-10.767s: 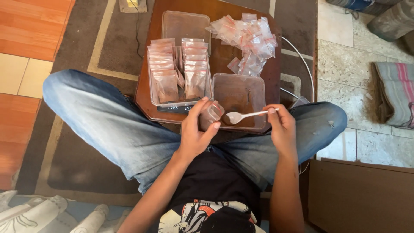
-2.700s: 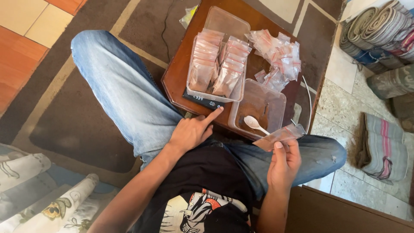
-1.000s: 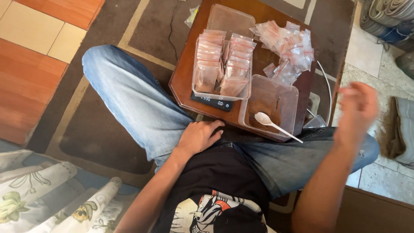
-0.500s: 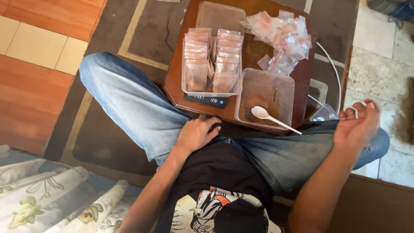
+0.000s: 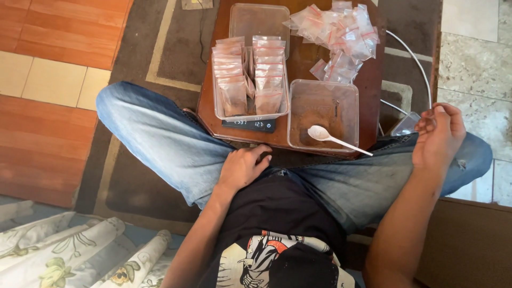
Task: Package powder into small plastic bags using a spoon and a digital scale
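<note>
Head view is showing a person sitting cross-legged at a low wooden table (image 5: 298,58); left hand (image 5: 242,168) is resting on the lap, fingers loosely curled, grasping nothing; right hand (image 5: 440,136) is hovering over the right knee, fingers half curled, empty as far as I can tell; white spoon (image 5: 333,137) is lying in the clear tub of brown powder (image 5: 322,114), handle jutting over the rim; filled small bags (image 5: 250,74) are standing in a tray on the scale (image 5: 249,124); empty bags (image 5: 338,34) are lying heaped behind.
</note>
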